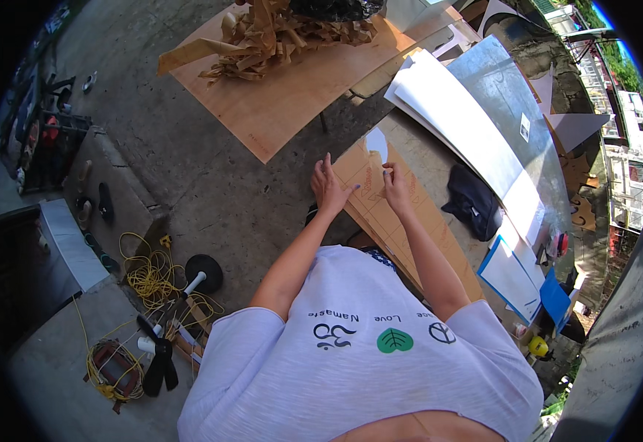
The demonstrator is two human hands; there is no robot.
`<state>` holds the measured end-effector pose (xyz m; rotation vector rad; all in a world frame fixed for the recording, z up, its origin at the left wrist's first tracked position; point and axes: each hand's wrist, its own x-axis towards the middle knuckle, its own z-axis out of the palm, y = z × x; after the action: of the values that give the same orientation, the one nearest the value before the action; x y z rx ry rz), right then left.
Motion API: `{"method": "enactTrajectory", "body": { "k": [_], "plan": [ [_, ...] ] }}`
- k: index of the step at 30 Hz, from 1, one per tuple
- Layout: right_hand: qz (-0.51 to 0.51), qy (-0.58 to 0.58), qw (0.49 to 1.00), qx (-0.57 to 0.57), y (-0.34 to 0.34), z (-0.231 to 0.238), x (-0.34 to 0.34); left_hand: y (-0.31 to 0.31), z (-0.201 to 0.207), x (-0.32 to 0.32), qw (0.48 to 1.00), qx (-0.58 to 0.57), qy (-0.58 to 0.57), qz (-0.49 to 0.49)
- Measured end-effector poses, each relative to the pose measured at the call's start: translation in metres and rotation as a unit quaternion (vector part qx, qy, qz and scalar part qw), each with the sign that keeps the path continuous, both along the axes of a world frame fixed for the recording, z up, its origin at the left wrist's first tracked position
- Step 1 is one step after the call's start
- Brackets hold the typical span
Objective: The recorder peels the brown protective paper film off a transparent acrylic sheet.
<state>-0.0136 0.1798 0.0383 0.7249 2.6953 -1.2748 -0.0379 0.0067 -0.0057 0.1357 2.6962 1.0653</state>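
Note:
A long brown-paper-covered board [439, 239] with pencil-like lines and reddish print lies slanting in front of me. At its far end a white patch [377, 144] shows where the brown covering is off. My right hand [396, 190] is closed, thumb and fingers pinched at the torn edge of the brown paper covering [375, 152]. My left hand [329, 190] rests at the board's left edge, fingers spread and thumb on the brown surface.
Crumpled brown paper [277, 44] heaps on a brown sheet [262, 121] beyond. To the right lie white sheets [469, 118], a dark cap [472, 202] and a blue-edged folder [509, 272]. Yellow cord [148, 276] and a black fan blade [161, 361] sit at lower left.

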Motion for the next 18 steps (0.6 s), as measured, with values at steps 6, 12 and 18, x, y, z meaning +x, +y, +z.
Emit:
{"method": "enactTrajectory", "body": {
  "k": [6, 12, 18],
  "plan": [
    [0.147, -0.04, 0.975, 0.161, -0.016, -0.016, -0.056, -0.001, -0.017, 0.01, 0.991, 0.045, -0.081, 0.101],
    [0.196, -0.103, 0.938, 0.266, -0.034, -0.027, -0.075, 0.002, -0.004, 0.0, 0.983, 0.034, -0.158, 0.091],
    [0.227, -0.107, 0.925, 0.287, -0.034, -0.02, -0.074, 0.003, 0.003, -0.012, 0.965, 0.023, -0.246, 0.089]
  ]
}}
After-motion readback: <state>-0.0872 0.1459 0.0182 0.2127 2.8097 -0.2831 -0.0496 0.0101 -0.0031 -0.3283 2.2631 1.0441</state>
